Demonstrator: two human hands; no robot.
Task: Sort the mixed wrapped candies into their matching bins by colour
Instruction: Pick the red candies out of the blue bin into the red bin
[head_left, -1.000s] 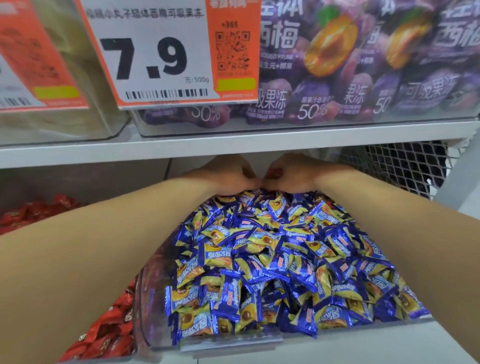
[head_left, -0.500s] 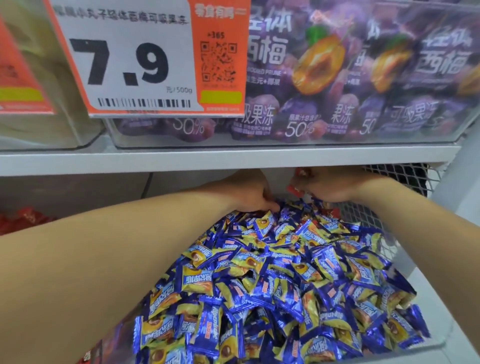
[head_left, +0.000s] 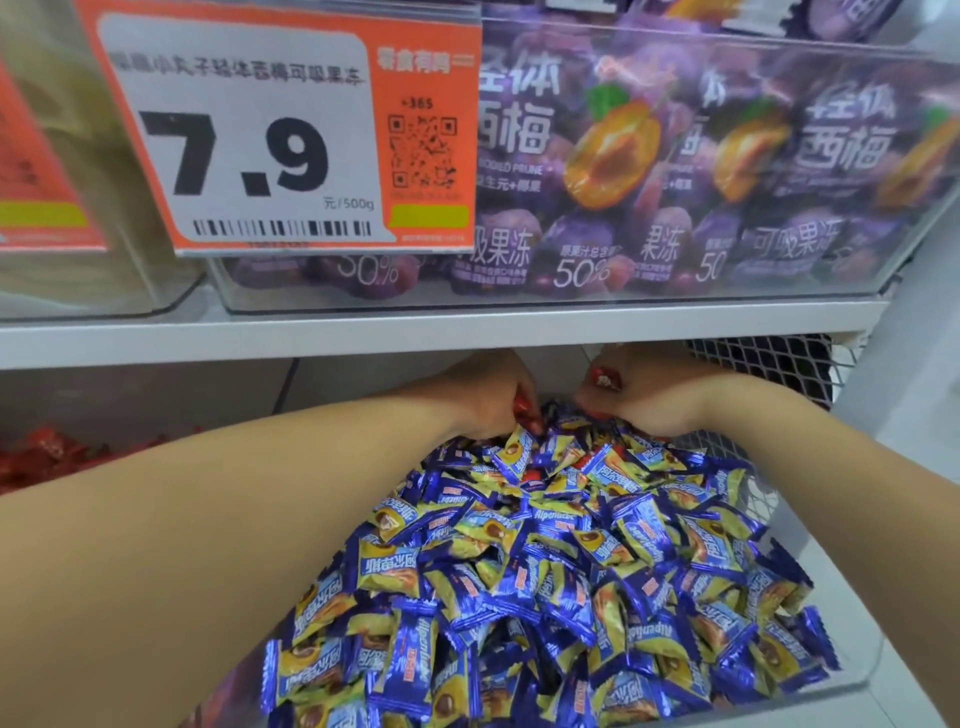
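A clear bin (head_left: 862, 670) is heaped with blue-and-yellow wrapped candies (head_left: 561, 561). Both my hands reach to the back of the heap, under the shelf. My left hand (head_left: 493, 397) is closed around red wrapped candies (head_left: 524, 415) that poke out below its fingers. My right hand (head_left: 654, 395) holds a red wrapped candy (head_left: 605, 378) at its thumb side while its fingers dig into the blue pile. Another red candy (head_left: 532, 475) lies among the blue ones just in front of my hands. A bin of red candies (head_left: 47, 457) sits to the left.
A white shelf (head_left: 415, 327) runs just above my hands. On it stands a clear bin of purple prune jelly pouches (head_left: 675, 208) with an orange price tag (head_left: 280, 135). A wire mesh panel (head_left: 769, 364) closes the back right.
The view has moved closer and shifted left. My hands have parted a little, and red candies now show in both of them.
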